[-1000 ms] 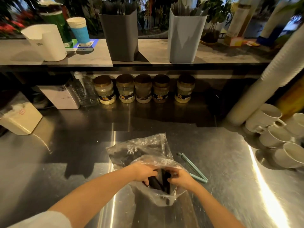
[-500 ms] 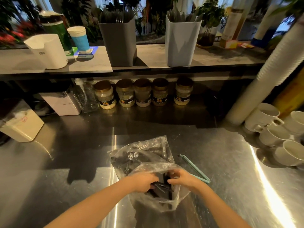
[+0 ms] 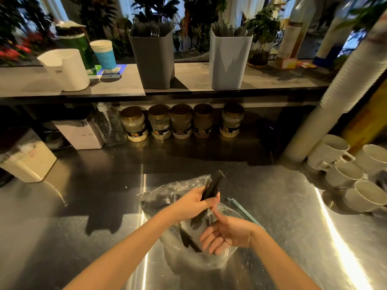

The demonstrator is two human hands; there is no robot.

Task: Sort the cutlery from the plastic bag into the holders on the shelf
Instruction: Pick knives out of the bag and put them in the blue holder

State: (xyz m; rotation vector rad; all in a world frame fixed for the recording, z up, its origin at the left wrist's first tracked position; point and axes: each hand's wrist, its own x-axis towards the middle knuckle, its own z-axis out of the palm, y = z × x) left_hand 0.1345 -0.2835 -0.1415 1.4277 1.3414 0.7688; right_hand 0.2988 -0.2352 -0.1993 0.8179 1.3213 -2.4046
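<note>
A clear plastic bag lies on the steel counter with black cutlery still inside. My left hand grips a bundle of black cutlery, handles pointing up and away, lifted above the bag's mouth. My right hand is just below it, palm up and fingers loosely spread, its thumb and forefinger pinching the bag's edge. On the shelf stand a dark grey holder with forks and a light grey holder with knives.
A teal bag clip lies right of the bag. White mugs cluster at the right beside a tall stack of paper cups. Several jars line the back under the shelf. White containers sit at left.
Both hands were inside the bag's mouth. My left hand has since pulled a bundle of black cutlery up out of it, while my right hand has slid lower along the bag.
</note>
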